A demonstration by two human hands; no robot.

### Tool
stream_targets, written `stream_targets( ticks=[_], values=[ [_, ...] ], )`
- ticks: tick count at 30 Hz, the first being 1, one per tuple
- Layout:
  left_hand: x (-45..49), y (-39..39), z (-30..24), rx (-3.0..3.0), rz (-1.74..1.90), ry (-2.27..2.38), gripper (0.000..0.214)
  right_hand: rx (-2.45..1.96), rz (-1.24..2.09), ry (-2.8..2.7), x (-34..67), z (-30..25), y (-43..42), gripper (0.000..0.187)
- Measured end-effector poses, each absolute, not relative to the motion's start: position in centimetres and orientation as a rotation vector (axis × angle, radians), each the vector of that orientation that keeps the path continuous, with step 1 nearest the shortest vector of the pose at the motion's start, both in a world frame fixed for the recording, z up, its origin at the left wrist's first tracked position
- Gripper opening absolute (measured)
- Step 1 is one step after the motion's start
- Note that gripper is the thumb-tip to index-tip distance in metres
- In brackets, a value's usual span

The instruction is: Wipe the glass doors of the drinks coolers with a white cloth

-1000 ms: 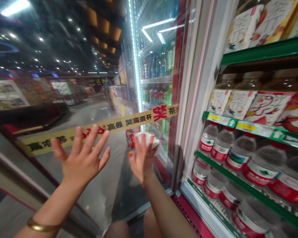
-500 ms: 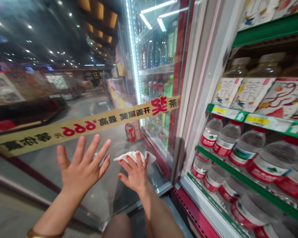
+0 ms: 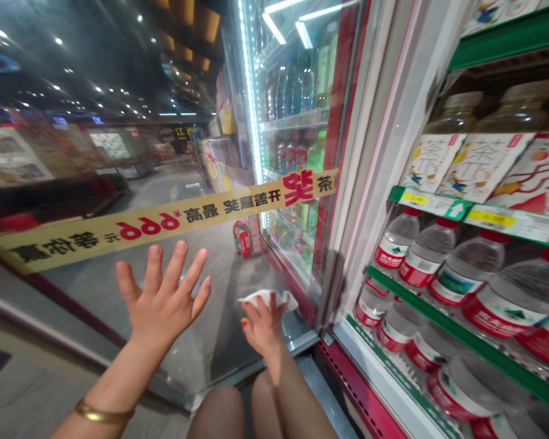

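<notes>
My left hand (image 3: 165,299) lies flat against the open glass door (image 3: 119,183) of a drinks cooler, fingers spread, holding nothing. My right hand (image 3: 263,326) presses a crumpled white cloth (image 3: 269,299) against the lower part of the same glass, near the door's bottom frame. A yellow paper strip (image 3: 165,222) with red and black print runs across the glass just above both hands. A gold bangle (image 3: 101,414) sits on my left wrist.
To the right the cooler stands open, with green-edged shelves (image 3: 457,338) of water bottles (image 3: 432,256) with red labels and tea bottles (image 3: 480,152) above. Another lit cooler (image 3: 297,122) and a shop aisle show through the glass. My knees (image 3: 238,414) are below.
My right hand with the cloth has slid down the glass from just under the yellow strip to near the door's bottom edge. The left hand has stayed flat on the glass.
</notes>
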State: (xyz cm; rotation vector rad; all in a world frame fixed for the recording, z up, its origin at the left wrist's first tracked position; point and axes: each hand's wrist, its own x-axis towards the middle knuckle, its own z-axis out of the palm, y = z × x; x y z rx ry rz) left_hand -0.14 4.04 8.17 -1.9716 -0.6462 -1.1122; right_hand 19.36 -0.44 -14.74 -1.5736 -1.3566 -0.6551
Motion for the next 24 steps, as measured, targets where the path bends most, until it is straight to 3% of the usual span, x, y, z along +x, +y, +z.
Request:
stream_targets(
  ticks=[5,11,18,24],
  values=[
    [-0.1,4.0,8.2,-1.954,-1.106,-0.622,0.084,-1.719,-0.568,-0.958,23.1,-15.2,0.5,0.067],
    [-0.4,3.9,8.3,-2.023,-1.104,-0.647,0.082,-1.536,-0.519,-1.233,16.4,-15.6,0.2,0.068],
    [-0.2,3.7,8.5,-2.013,-1.089,-0.634,0.082,-1.54,-0.49,-0.75,24.8,-17.1,0.7,0.071],
    [-0.7,3.8,8.1,-2.123,-1.153,-0.717,0.082,-1.563,-0.363,-0.801,17.6,-18.0,-0.2,0.07]
  ],
)
